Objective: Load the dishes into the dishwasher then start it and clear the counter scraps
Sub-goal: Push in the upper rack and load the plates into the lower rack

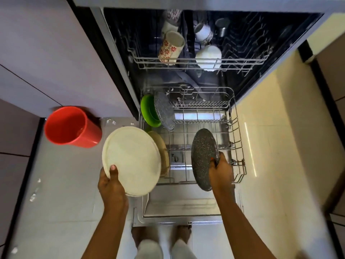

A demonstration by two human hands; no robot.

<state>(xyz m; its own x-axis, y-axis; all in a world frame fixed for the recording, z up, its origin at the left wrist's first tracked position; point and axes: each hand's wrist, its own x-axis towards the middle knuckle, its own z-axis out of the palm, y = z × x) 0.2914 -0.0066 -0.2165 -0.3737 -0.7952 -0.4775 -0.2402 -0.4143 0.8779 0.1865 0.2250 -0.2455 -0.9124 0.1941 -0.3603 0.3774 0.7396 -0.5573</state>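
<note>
**While the dishwasher stands open, each hand holds a plate**

As the person stands at the dropped dishwasher door (pixel 183 204), both racks are in view from above. The left hand (pixel 110 186) grips a large cream plate (pixel 132 159) by its near rim, thumb on the upper face, holding it nearly flat over the left edge of the lower rack (pixel 237 128) and the floor (pixel 65 184) beside it. The right hand (pixel 220 172) grips a speckled grey plate (pixel 203 157) by its edge, holding it upright over the front of the lower rack. Whether the plate touches the wires cannot be told.

At the rack's back left a green bowl (pixel 147 113) stands on edge with a second speckled plate (pixel 164 111) just beside it. A tan dish (pixel 162 146) shows partly behind the cream plate. In the upper rack (pixel 242 62) lie a flowered mug (pixel 170 47) tipped on its side and a white cup (pixel 208 55), with more cups blurred behind.

A red bucket (pixel 71 126) stands on the floor by the cabinet, well to the left, and small white scraps (pixel 33 195) lie scattered on the tiles.
</note>
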